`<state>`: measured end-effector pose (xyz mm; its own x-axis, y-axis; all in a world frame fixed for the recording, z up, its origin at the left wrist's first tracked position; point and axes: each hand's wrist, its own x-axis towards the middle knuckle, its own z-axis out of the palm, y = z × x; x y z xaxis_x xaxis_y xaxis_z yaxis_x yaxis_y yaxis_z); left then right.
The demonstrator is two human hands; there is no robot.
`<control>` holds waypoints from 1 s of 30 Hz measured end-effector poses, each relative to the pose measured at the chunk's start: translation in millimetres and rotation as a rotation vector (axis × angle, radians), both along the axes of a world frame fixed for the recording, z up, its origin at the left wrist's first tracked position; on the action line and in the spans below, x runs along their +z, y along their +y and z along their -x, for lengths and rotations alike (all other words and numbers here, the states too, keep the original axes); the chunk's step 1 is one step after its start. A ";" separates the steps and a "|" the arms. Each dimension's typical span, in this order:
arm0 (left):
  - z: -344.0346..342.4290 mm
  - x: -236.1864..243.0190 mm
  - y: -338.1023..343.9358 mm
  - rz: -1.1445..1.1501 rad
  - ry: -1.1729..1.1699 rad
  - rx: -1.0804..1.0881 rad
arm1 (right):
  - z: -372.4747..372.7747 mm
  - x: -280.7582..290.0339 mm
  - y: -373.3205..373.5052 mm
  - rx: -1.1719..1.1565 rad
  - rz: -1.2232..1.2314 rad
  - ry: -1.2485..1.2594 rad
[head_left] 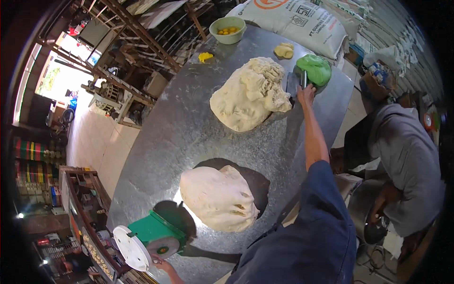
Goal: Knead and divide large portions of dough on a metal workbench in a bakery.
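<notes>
My right hand [306, 94] reaches far across the metal table, closed round the handle of a dough scraper [292, 84]. The scraper's flat blade lies beside a large, rough mound of pale dough [248, 97]. Just beyond the hand sits a smooth green lump [314, 69], perhaps dough or a plastic-covered thing. At the near left edge, my left hand [163, 266] grips the edge of a green kitchen scale [156, 232] with a white round plate [131, 248]; its fingers show only in part. Between my arms rests a second, smoother dough mass [217, 198].
A pale bowl with egg yolks [228, 30], a yellow dab [205, 57] and a small dough piece [284, 50] stand at the table's far end. White sacks [302, 23] lie behind it. Another person in grey [402, 146] bends over a metal pot [371, 222] at right.
</notes>
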<state>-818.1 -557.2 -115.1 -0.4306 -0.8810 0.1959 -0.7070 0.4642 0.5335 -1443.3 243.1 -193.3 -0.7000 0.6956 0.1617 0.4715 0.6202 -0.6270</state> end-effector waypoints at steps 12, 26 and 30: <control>217.9 62.6 247.8 0.071 0.102 -0.525 | -237.0 116.4 -114.7 0.038 1.290 0.555; 376.3 -26.4 194.8 -0.815 0.026 -0.846 | -322.7 188.9 -281.8 0.584 0.440 -0.258; 328.2 -30.1 200.9 -0.717 -0.007 -0.540 | -286.8 162.2 -333.1 0.538 0.181 -0.382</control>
<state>-1146.4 -356.2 -145.3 -0.8211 -0.4674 -0.3277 -0.4929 0.2911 0.8200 -1156.5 -90.0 -31.1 -0.9406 0.2277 -0.2520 0.3361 0.7311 -0.5937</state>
